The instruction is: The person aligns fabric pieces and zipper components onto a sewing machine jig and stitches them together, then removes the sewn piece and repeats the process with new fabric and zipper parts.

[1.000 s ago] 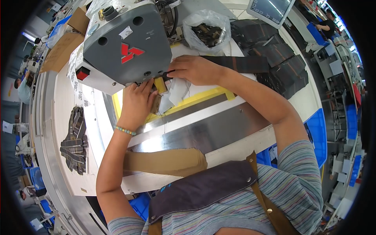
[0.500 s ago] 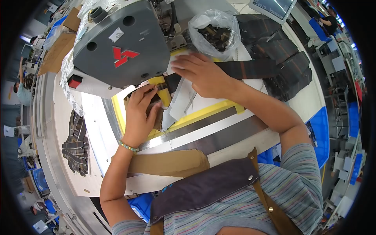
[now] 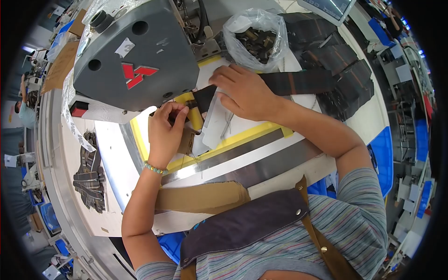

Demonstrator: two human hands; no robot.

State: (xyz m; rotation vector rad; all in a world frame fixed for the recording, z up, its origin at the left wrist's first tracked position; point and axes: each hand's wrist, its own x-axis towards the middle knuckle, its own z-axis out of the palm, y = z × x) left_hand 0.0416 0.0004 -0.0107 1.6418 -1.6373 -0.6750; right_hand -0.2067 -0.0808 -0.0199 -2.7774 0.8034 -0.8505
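My left hand (image 3: 165, 133) is at the yellow-taped piece (image 3: 194, 114) under the machine head, thumb and forefinger pinched together. What they pinch, if anything, is mostly hidden by the fingers. My right hand (image 3: 245, 95) is over the near end of a long dark fabric strip (image 3: 298, 82), fingers bent and thumb apart, with nothing visible in it. The strip runs from the yellow-taped piece, beneath my right hand, toward the right. Below that hand lies a translucent plastic plate (image 3: 214, 123), with loose threads beside it.
The grey sewing machine head (image 3: 140, 56) rises at left. A clear plastic bag (image 3: 233, 35) holds small dark pieces. Dark plaid fabric strips (image 3: 343, 70) pile up at right, more strips (image 3: 88, 179) at left. A tan pad (image 3: 200, 196) lines the table's front.
My left hand has drawn its fingers into a pinch. My right hand's outstretched fingers have bent, and the hand has moved slightly right. The whole view has shifted a little.
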